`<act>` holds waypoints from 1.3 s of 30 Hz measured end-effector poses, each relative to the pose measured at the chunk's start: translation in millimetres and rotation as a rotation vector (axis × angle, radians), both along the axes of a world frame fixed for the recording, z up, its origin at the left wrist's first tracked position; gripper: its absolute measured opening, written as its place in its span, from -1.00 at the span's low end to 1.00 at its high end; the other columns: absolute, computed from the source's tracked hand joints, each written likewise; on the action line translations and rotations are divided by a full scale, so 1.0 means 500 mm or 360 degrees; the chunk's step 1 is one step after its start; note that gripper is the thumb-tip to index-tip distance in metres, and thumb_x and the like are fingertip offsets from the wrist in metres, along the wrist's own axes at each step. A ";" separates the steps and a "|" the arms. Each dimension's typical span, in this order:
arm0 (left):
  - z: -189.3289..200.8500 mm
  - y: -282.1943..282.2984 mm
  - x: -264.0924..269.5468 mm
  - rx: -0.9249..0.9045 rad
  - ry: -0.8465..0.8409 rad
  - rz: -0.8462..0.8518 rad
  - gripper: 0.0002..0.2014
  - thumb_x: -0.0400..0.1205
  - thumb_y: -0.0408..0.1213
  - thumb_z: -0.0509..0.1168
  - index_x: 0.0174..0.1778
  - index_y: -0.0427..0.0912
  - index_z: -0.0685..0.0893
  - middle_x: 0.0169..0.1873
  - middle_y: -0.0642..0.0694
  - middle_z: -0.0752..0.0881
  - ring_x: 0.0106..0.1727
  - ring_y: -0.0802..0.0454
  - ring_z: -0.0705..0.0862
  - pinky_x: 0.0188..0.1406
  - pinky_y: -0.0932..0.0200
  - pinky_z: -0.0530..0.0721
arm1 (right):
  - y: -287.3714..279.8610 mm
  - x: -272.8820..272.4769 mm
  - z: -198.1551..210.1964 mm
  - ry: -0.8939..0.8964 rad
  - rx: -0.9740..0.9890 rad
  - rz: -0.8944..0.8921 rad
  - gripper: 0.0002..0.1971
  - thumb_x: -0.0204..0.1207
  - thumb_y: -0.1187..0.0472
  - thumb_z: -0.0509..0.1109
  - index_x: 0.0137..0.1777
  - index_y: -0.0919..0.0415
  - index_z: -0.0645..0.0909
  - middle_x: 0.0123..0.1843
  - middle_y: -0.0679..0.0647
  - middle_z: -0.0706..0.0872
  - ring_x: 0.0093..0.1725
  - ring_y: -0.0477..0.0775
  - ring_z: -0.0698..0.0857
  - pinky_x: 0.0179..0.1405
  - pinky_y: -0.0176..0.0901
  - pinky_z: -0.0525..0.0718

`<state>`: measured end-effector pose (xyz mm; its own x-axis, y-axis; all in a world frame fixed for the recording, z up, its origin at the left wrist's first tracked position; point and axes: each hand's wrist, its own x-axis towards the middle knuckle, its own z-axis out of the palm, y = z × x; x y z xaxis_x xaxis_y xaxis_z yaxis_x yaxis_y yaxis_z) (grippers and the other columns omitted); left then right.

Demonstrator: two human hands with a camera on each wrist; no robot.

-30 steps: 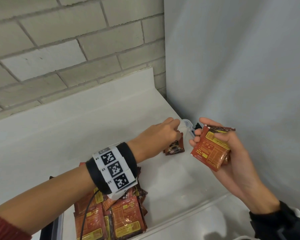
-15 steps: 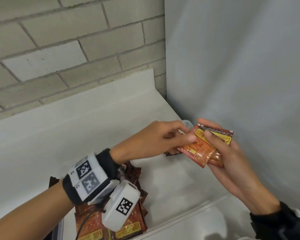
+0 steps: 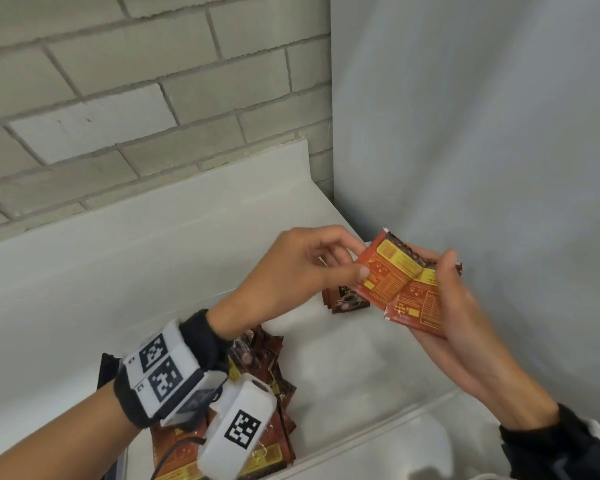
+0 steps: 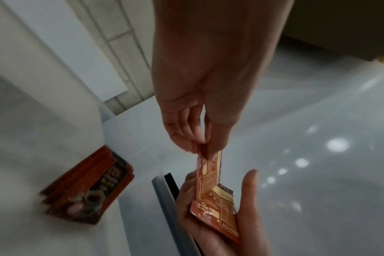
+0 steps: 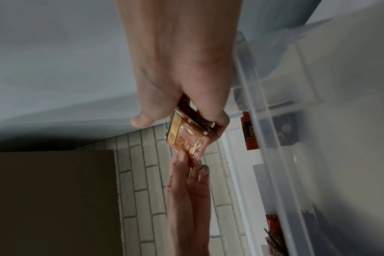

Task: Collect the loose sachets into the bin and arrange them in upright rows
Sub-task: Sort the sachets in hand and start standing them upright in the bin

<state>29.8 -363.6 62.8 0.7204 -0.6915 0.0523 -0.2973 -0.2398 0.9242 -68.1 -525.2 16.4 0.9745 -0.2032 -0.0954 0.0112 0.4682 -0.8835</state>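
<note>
Near stack: I read the loose red-orange foil sachets lying flat in the clear plastic bin (image 3: 378,441) at its near-left end (image 3: 278,403); not yet upright.
Left hand (image 3: 291,271): thumb and fingers pinch one red-orange sachet with yellow label panel (image 3: 383,271) by its left edge; long axis tilted, running up to the right.
Right hand (image 3: 444,306): curled round a small bundle of like sachets (image 3: 418,306); the pinched sachet overlaps it, touching.
Key relation: both hands hang above the bin's far-right end; the left is nearer the far row.
Far row: dark-faced sachets (image 3: 347,301) stand below and left of the hands; I judge the held ones go down beside them.

Black wristband (image 3: 201,344) with checkered marker tags (image 3: 156,368)
</note>
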 end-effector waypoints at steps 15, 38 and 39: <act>-0.032 0.001 -0.035 0.0113 -0.1352 -0.0435 -0.80 0.57 -0.32 0.43 0.08 -0.29 0.76 -0.15 -0.18 0.59 -0.12 -0.01 0.55 -0.17 0.10 0.61 | -0.004 0.000 0.001 0.0028 0.0133 0.0009 -0.63 0.39 0.31 0.38 0.21 0.10 0.65 -0.01 0.16 0.82 -0.10 0.04 0.81 -0.24 -0.20 0.74; -0.016 0.012 0.056 0.0510 -0.0655 -0.0552 -0.72 0.55 -0.45 0.42 0.17 -0.15 0.78 0.03 -0.10 0.74 -0.09 0.19 0.64 0.04 0.29 0.61 | 0.000 -0.004 0.011 -0.0064 0.0177 -0.0351 -0.58 0.25 0.18 0.48 0.14 -0.07 0.60 -0.24 -0.06 0.67 -0.19 -0.08 0.67 -0.04 -0.23 0.64; -0.025 0.007 0.060 0.0567 -0.0737 -0.0580 -0.71 0.55 -0.46 0.42 0.17 -0.15 0.78 0.01 -0.11 0.73 -0.13 0.21 0.58 0.01 0.35 0.56 | 0.000 -0.004 0.011 -0.0058 0.0173 -0.0355 -0.59 0.29 0.20 0.45 0.16 -0.06 0.59 -0.25 -0.06 0.68 -0.19 -0.08 0.67 -0.01 -0.20 0.62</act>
